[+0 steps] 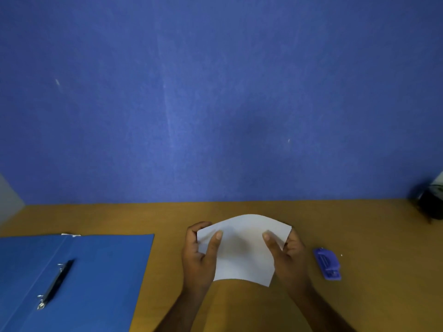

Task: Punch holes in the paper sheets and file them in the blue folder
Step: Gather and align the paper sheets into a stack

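Blue wall behind; brown bench below. Blue folder lying open at left, black clip bar along its spine. White paper sheets bowed upward above mid-bench, pinched in a closed grip by left hand and right hand. Blue hole punch just right, untouched.

I count two hands, the left hand and the right hand. There is one white paper; whether it is one sheet or several together, I cannot tell. There is one blue folder, one black clip bar inside it, one blue hole punch, one wooden table, and one dark object at the right edge.
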A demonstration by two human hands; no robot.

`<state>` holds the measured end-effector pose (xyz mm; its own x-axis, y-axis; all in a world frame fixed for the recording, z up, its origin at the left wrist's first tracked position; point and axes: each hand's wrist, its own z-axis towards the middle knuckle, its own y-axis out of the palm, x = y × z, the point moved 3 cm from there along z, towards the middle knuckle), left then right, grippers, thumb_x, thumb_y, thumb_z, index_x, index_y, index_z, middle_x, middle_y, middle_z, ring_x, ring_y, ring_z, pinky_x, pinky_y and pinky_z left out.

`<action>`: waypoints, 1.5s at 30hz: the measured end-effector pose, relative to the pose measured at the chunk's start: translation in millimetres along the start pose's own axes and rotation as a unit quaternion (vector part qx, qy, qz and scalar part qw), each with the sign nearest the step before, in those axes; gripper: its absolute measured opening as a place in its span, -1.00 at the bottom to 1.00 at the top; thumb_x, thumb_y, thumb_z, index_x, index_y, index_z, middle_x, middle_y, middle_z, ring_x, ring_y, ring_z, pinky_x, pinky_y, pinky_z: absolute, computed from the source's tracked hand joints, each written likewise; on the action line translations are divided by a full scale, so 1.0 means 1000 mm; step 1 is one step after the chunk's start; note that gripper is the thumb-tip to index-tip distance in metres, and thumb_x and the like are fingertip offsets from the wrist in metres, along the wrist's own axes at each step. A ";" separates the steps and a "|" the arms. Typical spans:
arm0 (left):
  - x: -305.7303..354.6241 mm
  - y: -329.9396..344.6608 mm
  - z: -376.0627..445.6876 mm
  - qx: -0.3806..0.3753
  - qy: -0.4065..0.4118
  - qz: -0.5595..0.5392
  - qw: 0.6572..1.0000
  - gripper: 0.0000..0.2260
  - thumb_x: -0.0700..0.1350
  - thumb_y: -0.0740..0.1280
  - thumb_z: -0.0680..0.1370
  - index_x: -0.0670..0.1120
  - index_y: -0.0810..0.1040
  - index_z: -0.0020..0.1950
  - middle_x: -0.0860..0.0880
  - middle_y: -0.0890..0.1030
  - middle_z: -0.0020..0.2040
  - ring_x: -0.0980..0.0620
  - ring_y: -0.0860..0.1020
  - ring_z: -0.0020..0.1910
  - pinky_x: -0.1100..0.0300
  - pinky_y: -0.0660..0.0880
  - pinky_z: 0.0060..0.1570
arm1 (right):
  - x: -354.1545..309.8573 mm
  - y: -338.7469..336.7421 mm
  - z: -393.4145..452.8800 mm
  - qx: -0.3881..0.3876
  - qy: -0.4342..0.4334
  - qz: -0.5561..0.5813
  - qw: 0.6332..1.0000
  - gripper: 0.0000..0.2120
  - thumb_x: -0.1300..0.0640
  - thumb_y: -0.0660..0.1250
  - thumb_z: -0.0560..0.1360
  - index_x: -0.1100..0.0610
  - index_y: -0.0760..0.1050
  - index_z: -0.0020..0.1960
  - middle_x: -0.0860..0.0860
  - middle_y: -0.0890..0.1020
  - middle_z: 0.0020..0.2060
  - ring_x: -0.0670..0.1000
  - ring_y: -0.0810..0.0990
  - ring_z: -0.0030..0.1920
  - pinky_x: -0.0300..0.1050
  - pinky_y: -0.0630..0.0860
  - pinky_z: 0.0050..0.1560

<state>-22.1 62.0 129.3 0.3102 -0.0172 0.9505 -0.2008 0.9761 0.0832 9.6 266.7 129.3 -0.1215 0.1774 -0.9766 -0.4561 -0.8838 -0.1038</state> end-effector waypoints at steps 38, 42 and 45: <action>-0.076 -0.002 -0.017 -0.059 -0.135 0.109 0.983 -0.72 -0.15 0.39 0.55 0.15 0.45 0.16 0.34 0.53 0.03 0.41 0.56 -0.01 0.63 0.41 -0.17 | 0.101 -0.005 0.002 -0.083 0.106 -0.143 0.980 -0.47 -0.15 0.41 0.43 0.09 0.50 0.30 -0.08 0.65 0.14 -0.06 0.60 0.14 -0.03 0.52 0.24; -0.084 0.015 -0.008 -0.066 -0.123 0.123 0.983 -0.76 -0.14 0.41 0.53 0.05 0.55 0.18 0.22 0.62 0.04 0.44 0.56 -0.02 0.53 0.44 0.03 | 0.104 -0.018 0.016 -0.095 0.139 -0.102 0.980 -0.78 0.09 0.44 0.48 0.10 0.62 0.12 -0.07 0.73 -0.03 -0.02 0.68 0.06 -0.15 0.60 0.04; -0.097 0.034 -0.004 -0.084 -0.145 0.139 0.976 -0.74 -0.11 0.43 0.52 -0.08 0.60 0.21 0.04 0.66 0.10 0.09 0.61 0.08 0.16 0.48 0.18 | 0.110 -0.037 0.028 -0.101 0.152 -0.093 0.979 -0.80 0.09 0.46 0.46 0.10 0.64 0.07 -0.05 0.74 -0.06 0.00 0.70 0.00 -0.05 0.63 0.03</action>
<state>-55.3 97.5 38.4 -0.0153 0.2157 0.9763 -0.0769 0.9733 -0.2163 -11.4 330.7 31.3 0.2286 0.2341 -0.9450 -0.2575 -0.9215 -0.2906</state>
